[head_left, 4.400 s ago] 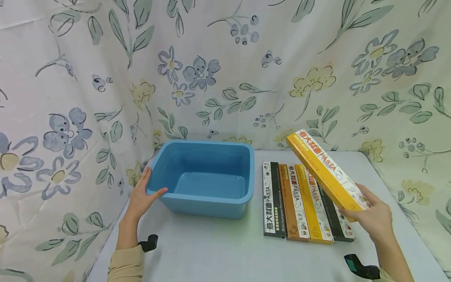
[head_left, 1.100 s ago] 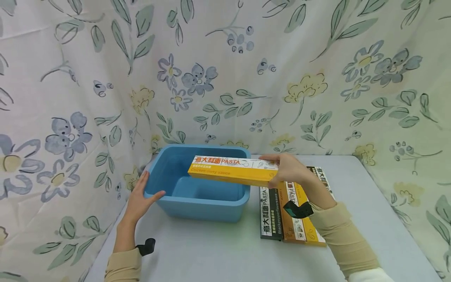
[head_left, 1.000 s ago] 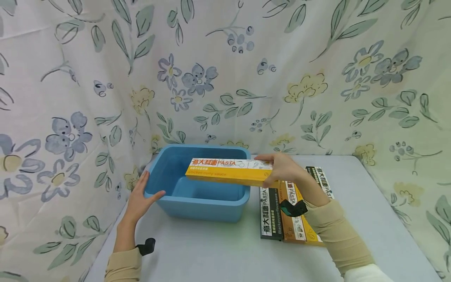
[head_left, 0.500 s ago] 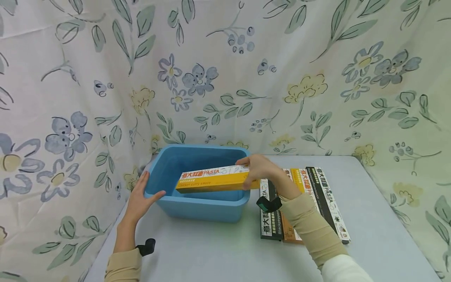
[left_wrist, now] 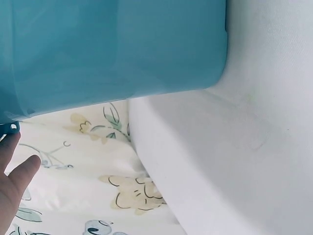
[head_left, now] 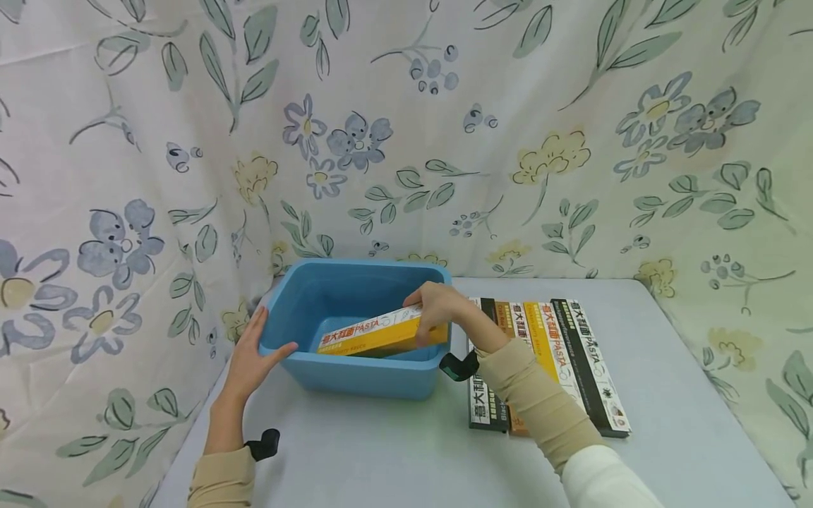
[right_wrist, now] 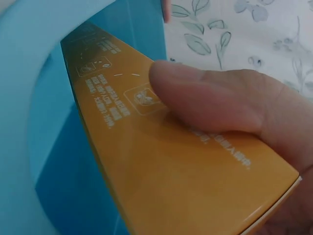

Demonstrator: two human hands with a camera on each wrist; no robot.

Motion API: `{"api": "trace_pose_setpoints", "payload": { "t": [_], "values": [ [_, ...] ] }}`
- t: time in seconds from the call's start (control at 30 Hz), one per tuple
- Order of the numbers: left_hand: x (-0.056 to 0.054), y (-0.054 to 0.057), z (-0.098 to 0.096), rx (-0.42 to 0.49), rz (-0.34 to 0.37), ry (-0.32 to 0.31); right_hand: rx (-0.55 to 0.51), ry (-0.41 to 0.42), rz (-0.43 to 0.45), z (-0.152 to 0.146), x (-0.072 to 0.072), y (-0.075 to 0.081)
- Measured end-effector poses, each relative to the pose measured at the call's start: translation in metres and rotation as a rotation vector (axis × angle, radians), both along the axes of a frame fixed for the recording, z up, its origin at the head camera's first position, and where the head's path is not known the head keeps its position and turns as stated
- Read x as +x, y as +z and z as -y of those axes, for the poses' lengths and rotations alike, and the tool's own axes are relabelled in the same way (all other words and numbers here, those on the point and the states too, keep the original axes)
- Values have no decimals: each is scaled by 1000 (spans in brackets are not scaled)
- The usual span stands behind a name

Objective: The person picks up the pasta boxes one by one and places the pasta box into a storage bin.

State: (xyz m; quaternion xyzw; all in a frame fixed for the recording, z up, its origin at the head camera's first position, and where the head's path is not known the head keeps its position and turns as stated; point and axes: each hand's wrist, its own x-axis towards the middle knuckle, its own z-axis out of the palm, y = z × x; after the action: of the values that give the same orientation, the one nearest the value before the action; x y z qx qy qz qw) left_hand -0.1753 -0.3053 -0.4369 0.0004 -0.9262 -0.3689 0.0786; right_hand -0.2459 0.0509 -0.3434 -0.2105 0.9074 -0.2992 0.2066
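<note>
On the counter (head_left: 394, 451), the blue plastic tub (head_left: 362, 379) is standing below and left of the right hand (head_left: 438, 310); four pasta cartons (head_left: 587, 367) are lying in a row to that hand's right. The yellow curry-sauce pasta carton (head_left: 381, 339) is now sitting lower than a moment ago, its left end dipping inside the tub, leftward of the hand. Loading this unit is apparently nearing completion, release still pending. The right hand is reaching over the right rim, gripping the carton's right end, thumb pressing its orange side. The left hand (head_left: 257, 360) is resting against the tub's left rim, fingers extending, grasping nothing.
</note>
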Motion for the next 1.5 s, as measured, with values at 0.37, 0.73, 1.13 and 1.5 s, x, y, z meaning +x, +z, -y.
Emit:
{"api": "trace_pose_setpoints", "payload": {
  "t": [0.37, 0.73, 1.13, 1.5],
  "values": [
    [-1, 0, 2, 9, -16, 15, 115, 17, -74, 20, -13, 3],
    [-2, 2, 4, 6, -19, 11, 216, 23, -42, 46, -19, 6],
    [-3, 2, 2, 5, -4, 8, 254, 50, -37, 67, -17, 2],
    [-1, -2, 0, 14, 6, 12, 311, 97, -43, 84, -13, -1]
  ]
}}
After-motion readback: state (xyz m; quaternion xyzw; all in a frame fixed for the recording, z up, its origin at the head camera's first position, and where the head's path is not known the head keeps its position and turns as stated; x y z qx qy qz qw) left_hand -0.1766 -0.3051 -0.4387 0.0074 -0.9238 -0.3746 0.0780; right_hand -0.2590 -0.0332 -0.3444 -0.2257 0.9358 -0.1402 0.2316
